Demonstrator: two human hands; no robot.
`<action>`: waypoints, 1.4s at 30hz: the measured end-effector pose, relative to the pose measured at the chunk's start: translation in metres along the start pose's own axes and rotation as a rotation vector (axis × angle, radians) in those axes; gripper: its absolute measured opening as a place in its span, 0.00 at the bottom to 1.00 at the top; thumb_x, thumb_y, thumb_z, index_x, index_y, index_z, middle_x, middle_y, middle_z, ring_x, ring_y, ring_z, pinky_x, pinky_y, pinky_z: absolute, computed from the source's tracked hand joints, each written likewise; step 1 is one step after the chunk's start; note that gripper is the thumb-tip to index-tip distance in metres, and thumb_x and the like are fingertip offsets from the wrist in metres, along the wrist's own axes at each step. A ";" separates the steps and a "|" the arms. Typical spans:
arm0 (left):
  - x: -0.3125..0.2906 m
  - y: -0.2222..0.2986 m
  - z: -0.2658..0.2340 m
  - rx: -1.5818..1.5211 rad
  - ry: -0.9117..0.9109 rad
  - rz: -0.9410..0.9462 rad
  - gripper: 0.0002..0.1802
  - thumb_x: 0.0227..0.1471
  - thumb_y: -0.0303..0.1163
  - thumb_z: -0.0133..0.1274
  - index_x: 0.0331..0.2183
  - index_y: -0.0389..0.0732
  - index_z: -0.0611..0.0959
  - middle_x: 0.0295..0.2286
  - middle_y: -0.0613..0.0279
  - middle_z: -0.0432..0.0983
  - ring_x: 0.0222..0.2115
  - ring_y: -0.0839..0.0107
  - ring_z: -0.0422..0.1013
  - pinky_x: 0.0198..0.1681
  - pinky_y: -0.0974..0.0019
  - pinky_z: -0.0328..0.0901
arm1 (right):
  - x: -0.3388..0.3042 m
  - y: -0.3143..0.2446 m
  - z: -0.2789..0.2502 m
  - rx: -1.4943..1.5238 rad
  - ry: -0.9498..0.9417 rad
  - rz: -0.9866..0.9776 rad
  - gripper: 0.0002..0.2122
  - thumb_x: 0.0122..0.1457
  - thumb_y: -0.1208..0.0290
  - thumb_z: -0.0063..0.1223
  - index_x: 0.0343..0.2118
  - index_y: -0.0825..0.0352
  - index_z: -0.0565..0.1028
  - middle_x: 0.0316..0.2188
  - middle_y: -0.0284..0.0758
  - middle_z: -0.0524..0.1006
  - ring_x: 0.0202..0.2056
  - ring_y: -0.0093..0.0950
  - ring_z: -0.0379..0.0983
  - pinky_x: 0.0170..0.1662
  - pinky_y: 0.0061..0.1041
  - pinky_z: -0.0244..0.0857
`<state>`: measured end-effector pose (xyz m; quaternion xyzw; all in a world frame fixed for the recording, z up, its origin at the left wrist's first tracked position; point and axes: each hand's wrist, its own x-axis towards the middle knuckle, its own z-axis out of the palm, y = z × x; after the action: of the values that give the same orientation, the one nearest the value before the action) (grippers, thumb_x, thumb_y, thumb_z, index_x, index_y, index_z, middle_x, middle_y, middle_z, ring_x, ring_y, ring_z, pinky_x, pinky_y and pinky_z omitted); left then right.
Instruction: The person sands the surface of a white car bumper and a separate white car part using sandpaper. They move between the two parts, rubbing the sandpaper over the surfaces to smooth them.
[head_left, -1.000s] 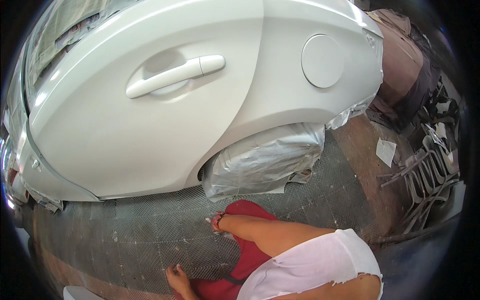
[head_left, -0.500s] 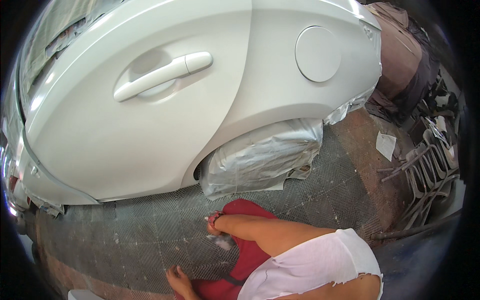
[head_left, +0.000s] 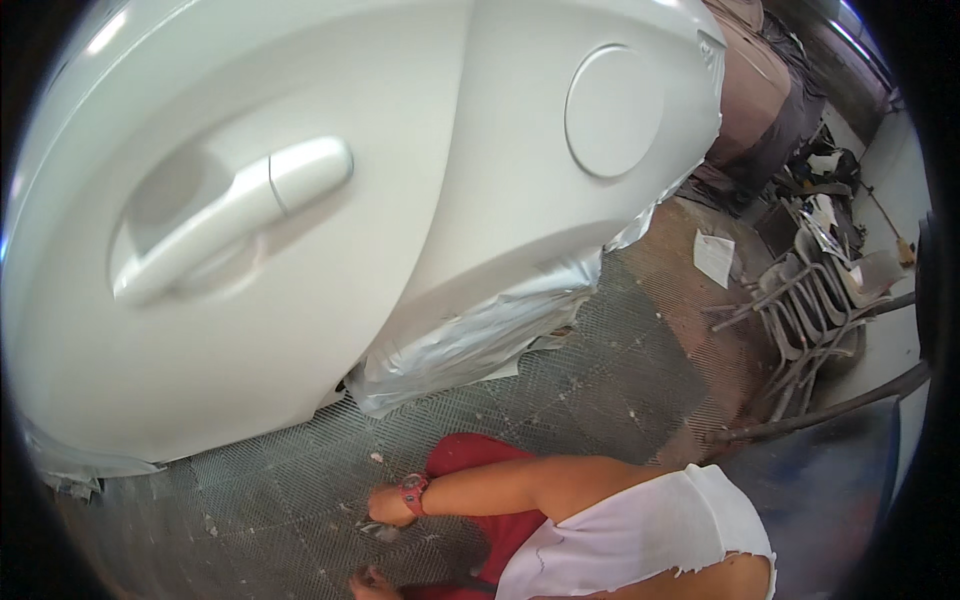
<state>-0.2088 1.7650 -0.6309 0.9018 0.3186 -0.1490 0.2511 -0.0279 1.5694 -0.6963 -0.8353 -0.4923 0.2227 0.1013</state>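
Observation:
My right hand [head_left: 391, 507], with a red watch [head_left: 413, 493] on the wrist, hangs low over the floor in front of my red-trousered knee [head_left: 470, 455]. Its fingers are closed, and a small greyish-white thing [head_left: 383, 532] shows just beneath them; I cannot make out what it is. Close to the lower edge, my left hand [head_left: 372, 583] has loosely bent fingers, somewhat apart, with nothing visible in them. Neither hand touches the white car body. Its door handle [head_left: 230, 215] and round fuel flap [head_left: 614, 110] are at the upper left and upper middle.
Silvery masking film [head_left: 470, 330] covers the car's rear wheel. Dark ribbed mats [head_left: 590, 400] cover the floor, with a white paper sheet [head_left: 714, 257] farther right. Stacked metal-framed chairs [head_left: 800, 315] and a draped brownish cover [head_left: 750, 85] stand at the right.
The view has shifted closer to the car door, which looks larger and farther left. Both hands appear lower in the picture, the right one also farther left.

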 end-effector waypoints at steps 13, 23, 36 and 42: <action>-0.157 0.058 -0.087 0.171 -0.072 0.351 0.15 0.62 0.34 0.61 0.32 0.29 0.85 0.24 0.47 0.80 0.22 0.53 0.77 0.29 0.54 0.71 | -0.232 -0.058 -0.072 0.821 0.350 0.607 0.13 0.62 0.63 0.55 0.37 0.69 0.83 0.37 0.51 0.82 0.41 0.50 0.81 0.46 0.50 0.72; -0.235 0.162 -0.209 0.279 -0.227 0.816 0.13 0.57 0.31 0.63 0.41 0.32 0.85 0.34 0.44 0.85 0.34 0.49 0.83 0.39 0.51 0.76 | -0.572 -0.166 -0.121 0.785 0.389 1.643 0.16 0.64 0.61 0.55 0.45 0.66 0.86 0.43 0.49 0.85 0.47 0.50 0.81 0.51 0.48 0.73; -0.286 0.534 -0.254 0.438 0.059 1.472 0.51 0.58 0.35 0.64 0.73 0.33 0.55 0.72 0.38 0.51 0.73 0.40 0.48 0.75 0.39 0.46 | -0.718 -0.306 -0.069 1.113 0.744 2.074 0.22 0.63 0.56 0.63 0.48 0.73 0.84 0.50 0.54 0.82 0.53 0.53 0.79 0.59 0.45 0.72; -0.317 0.715 -0.216 0.192 0.466 1.408 0.56 0.66 0.50 0.56 0.74 0.29 0.43 0.75 0.35 0.35 0.76 0.43 0.31 0.77 0.40 0.31 | -0.815 -0.289 -0.042 0.991 0.758 2.003 0.21 0.63 0.57 0.63 0.40 0.77 0.83 0.42 0.57 0.82 0.46 0.57 0.79 0.52 0.48 0.72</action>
<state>0.0405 1.2453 -0.0600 0.9186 -0.3037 0.2149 0.1331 -0.5718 1.0071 -0.3253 -0.7314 0.5846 0.1074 0.3345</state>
